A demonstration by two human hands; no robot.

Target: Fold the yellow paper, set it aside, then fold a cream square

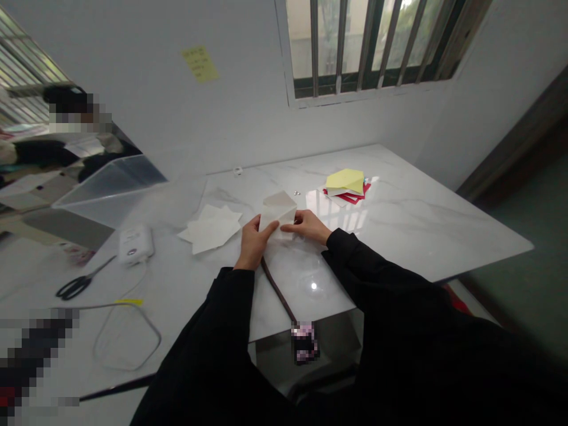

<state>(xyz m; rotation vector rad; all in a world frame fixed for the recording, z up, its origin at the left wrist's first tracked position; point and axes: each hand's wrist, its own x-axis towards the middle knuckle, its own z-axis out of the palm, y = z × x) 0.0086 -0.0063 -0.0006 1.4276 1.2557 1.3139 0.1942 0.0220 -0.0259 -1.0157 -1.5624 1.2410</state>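
Black sleeves fill the foreground, both arms reaching to mid tabletop [399,213]. Left hand [252,241] and right hand [310,226] are both pinched on a folded white paper piece [277,212], one at each lower side, held just above the tabletop. Its flap tilts up and away from the camera; the long axis looks roughly left-right, hard to tell exactly. To crease well: keep edges aligned and press from the centre outward. Loose white sheets [212,228] lie just left, coloured paper stack [347,186] beyond right.
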